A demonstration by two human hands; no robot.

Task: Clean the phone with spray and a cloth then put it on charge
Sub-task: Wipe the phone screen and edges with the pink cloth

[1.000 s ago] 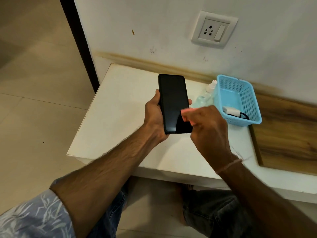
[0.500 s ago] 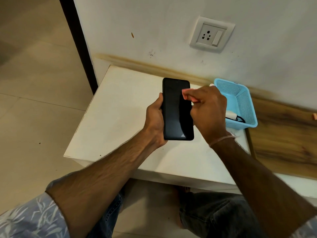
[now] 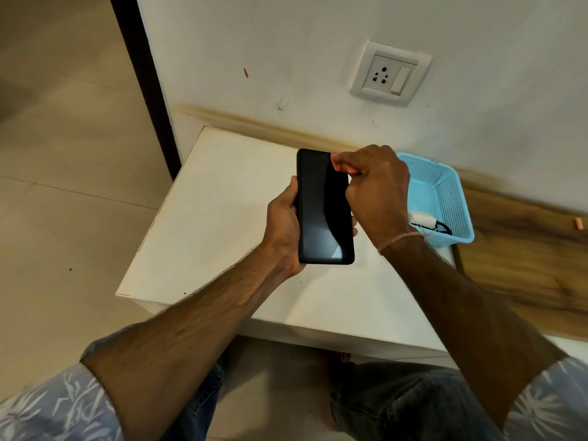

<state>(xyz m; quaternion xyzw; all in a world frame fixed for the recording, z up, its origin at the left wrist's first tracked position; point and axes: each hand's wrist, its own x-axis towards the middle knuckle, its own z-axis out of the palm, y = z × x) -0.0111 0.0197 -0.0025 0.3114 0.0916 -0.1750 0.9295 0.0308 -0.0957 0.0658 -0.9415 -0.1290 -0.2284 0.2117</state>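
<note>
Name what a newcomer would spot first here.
A black phone, screen dark, held upright in the left hand above the white table. The right hand pinches something pink at its top right corner. Behind, a light blue basket holds a white charger.

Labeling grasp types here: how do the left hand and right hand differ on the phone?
The left hand wraps the phone along its long left edge, fingers behind it; the right hand is bunched, pinching something pinkish at the phone's top right corner. The left hand sits at the phone's lower half, palm toward the phone; the right hand sits higher, its back facing the camera. Both touch the phone, held above the white table.
</note>
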